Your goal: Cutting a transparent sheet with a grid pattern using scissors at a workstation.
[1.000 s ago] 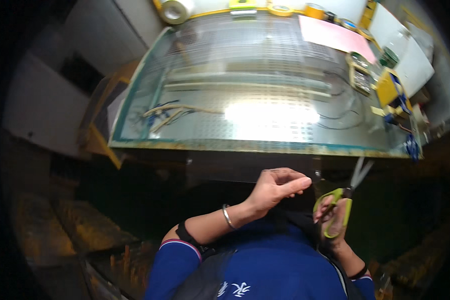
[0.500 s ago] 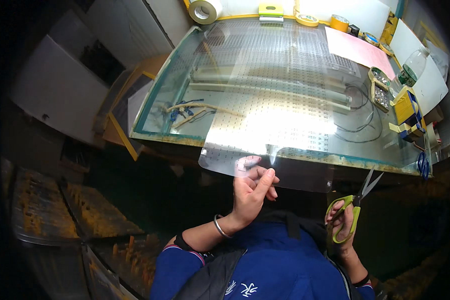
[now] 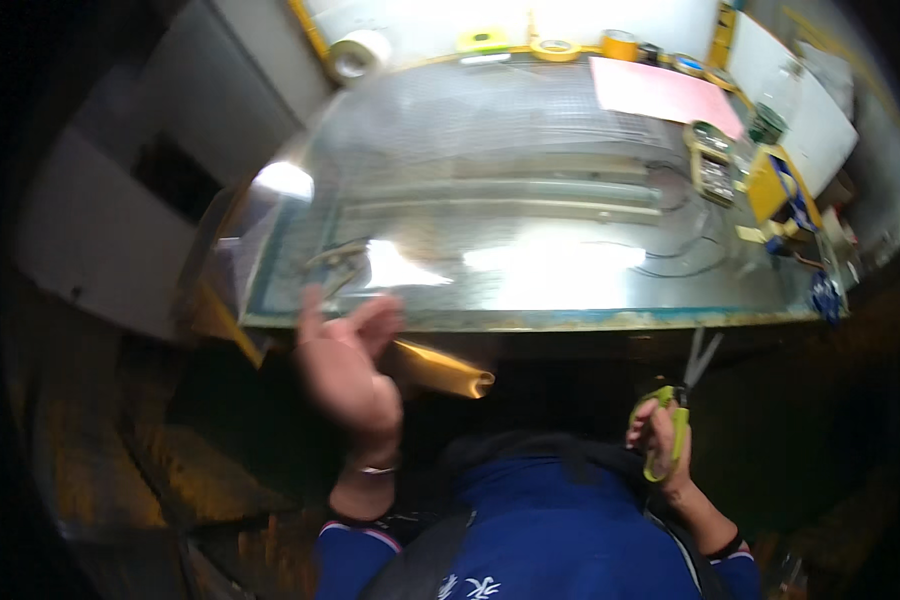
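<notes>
My right hand [image 3: 662, 440] is closed through the green handles of a pair of scissors [image 3: 682, 395]. Their blades stand apart and point up toward the table's front edge. My left hand [image 3: 352, 370] is raised at the front left of the glass-topped table [image 3: 570, 320], smeared by motion. Its fingers look partly spread, but whether they grip anything is unclear. Beside it, below the table edge, shows a curled, shiny golden-orange piece [image 3: 445, 370] whose kind I cannot make out. Bright glare patches lie near this hand; the clear dotted sheet cannot be made out surely.
Along the table's back stand a white tape roll [image 3: 360, 55], a yellow tape roll [image 3: 555, 48] and pink paper [image 3: 660, 95]. At right are a tray of small metal parts [image 3: 712, 165], a clear bottle [image 3: 770, 115], a yellow-and-blue tape dispenser [image 3: 782, 195] and blue scissors [image 3: 825, 295].
My left hand has moved left, away from the front middle where the clear dotted sheet was. That sheet no longer shows there. The view has shifted; my right hand still holds the scissors.
</notes>
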Motion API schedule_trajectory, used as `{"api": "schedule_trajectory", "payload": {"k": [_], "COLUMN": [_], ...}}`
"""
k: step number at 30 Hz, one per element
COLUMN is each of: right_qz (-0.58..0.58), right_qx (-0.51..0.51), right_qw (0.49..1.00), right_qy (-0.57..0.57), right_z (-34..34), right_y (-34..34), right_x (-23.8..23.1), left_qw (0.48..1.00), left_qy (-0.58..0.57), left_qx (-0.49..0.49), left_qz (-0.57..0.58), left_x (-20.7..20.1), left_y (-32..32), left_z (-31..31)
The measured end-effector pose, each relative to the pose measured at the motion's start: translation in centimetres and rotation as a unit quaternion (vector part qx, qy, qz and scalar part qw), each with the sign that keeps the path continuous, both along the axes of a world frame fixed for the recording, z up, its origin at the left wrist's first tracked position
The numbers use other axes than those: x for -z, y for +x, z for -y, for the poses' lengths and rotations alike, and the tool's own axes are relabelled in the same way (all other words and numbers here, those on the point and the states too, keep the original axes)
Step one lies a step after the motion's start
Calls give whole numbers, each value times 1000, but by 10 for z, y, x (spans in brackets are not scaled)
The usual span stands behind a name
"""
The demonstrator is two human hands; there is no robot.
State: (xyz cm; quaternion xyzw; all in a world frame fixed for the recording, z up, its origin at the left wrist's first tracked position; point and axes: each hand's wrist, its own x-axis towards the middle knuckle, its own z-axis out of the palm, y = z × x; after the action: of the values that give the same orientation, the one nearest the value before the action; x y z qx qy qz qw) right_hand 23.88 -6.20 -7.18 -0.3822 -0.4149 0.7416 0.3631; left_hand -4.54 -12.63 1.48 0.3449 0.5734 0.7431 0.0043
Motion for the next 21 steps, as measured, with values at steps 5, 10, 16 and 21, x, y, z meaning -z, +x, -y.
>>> {"api": "schedule_trajectory", "payload": {"k": [5,10,16,21], "right_qz": [21,13,18,18], "right_qx": [-21,-38,-44,-51], "right_qw": [999,995,997,997], "right_qy": [13,95,55,58], "right_z": [-5,-7,-4,-1], "right_y": [-5,-1,3,1], "right_x": [5,-6,-5,-5], "left_qw": [841,763,748,828], "left_qy": [-114,-257,-345,-68], "left_qx": [-136,27,114,207], "left_qz": [-512,-593,-555,-518], "left_x": [-28,-7,22,41], "left_y": [-10,19,44,68], "left_z": [5,-17,-18,-9]}}
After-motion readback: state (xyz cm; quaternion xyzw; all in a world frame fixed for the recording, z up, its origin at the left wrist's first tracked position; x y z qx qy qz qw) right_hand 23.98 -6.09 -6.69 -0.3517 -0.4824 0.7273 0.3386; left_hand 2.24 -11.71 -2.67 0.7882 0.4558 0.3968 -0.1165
